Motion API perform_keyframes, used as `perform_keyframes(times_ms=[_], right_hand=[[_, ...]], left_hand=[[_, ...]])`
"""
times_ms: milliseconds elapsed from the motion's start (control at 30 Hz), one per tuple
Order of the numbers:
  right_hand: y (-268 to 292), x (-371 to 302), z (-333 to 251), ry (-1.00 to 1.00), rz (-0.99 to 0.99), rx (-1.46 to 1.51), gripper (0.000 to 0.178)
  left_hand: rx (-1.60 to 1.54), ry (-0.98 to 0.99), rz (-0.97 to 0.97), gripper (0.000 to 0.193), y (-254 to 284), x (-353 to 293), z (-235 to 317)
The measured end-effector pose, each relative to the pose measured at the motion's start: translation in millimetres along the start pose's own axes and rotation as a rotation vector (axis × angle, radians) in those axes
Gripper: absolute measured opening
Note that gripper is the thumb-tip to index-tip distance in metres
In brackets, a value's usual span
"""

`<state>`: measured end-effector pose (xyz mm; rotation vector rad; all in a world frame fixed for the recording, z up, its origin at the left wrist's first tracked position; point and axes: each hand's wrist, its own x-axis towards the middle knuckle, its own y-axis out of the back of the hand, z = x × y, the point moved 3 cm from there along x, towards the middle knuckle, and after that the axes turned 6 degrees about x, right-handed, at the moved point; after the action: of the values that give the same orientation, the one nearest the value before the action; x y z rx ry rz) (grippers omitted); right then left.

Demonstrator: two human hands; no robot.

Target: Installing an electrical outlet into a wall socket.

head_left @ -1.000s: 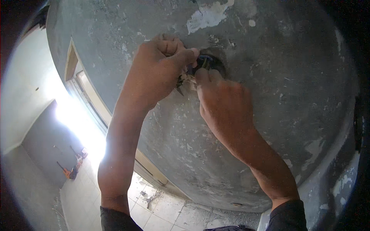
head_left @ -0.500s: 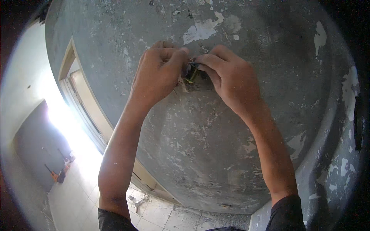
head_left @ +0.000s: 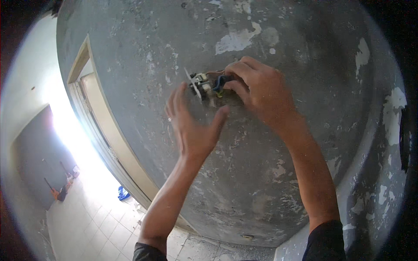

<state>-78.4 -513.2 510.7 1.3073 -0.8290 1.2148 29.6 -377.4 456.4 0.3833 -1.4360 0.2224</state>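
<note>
A small white switch module (head_left: 198, 83) hangs out from a hole in the grey plastered wall (head_left: 270, 174), with blue and yellow wires (head_left: 220, 83) running behind it. My right hand (head_left: 261, 89) pinches those wires at the wall opening, fingers curled around them. My left hand (head_left: 191, 124) is off the module, palm up and fingers spread, just below and left of it, holding nothing.
A pale door frame (head_left: 93, 113) stands to the left of the wall, with bright light coming through the opening. Below lies a tiled floor (head_left: 87, 217) with a blue object (head_left: 123, 193) and tools (head_left: 54, 191) leaning by a far wall. Patches of peeled paint mark the wall.
My left hand has let go of the module and dropped down and left, opening up. The module now hangs out from the wall, and my right hand stays on the wires.
</note>
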Motion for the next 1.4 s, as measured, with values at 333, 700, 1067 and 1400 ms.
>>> perform_keyframes(times_ms=[333, 700, 1067, 1400], right_hand=[[-5, -3, -6, 0.083, -0.005, -0.261, 0.011], [-6, -20, -8, 0.069, -0.088, -0.237, 0.013], [8, 2, 1, 0.124, -0.006, -0.121, 0.016], [4, -5, -9, 0.243, -0.142, -0.37, 0.022]], left_hand=[[-0.108, -0.104, 0.159, 0.096, -23, 17, -8], [-0.074, -0.411, 0.241, 0.105, -32, 25, -9], [-0.118, -0.483, 0.252, 0.107, -33, 28, -5], [-0.115, -0.594, 0.3, 0.103, -36, 30, -13]])
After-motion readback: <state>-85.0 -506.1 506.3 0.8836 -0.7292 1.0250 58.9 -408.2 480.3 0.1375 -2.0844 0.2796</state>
